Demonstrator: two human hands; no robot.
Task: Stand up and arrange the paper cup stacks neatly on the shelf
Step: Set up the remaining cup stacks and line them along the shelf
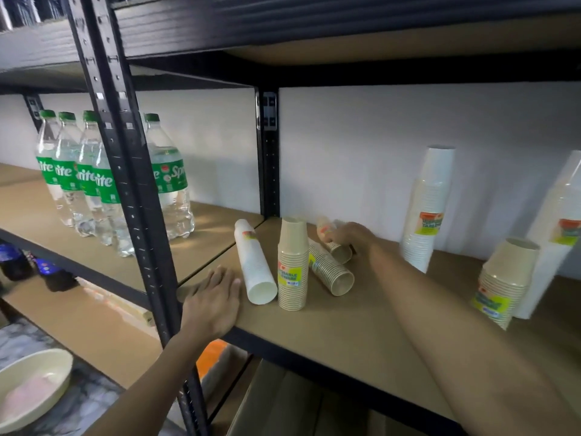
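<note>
On the brown shelf board (pixel 339 335) one beige cup stack (pixel 293 265) stands upright. A white stack (pixel 254 262) lies on its side to its left. Two beige stacks lie behind it: one (pixel 330 272) free, the other (pixel 334 243) under my right hand (pixel 349 236), whose fingers close around it. My left hand (pixel 215 302) rests flat, fingers apart, on the shelf's front edge beside the fallen white stack. Further right a tall white stack (pixel 427 212) stands upright, with a beige stack (pixel 506 281) and a big white stack (pixel 556 228) at the far right.
Several Sprite bottles (pixel 110 187) stand on the neighbouring shelf to the left, behind a black upright post (pixel 135 196). A second post (pixel 268 152) stands at the back. Another shelf hangs close overhead. A beige bowl (pixel 31 388) sits low at the left.
</note>
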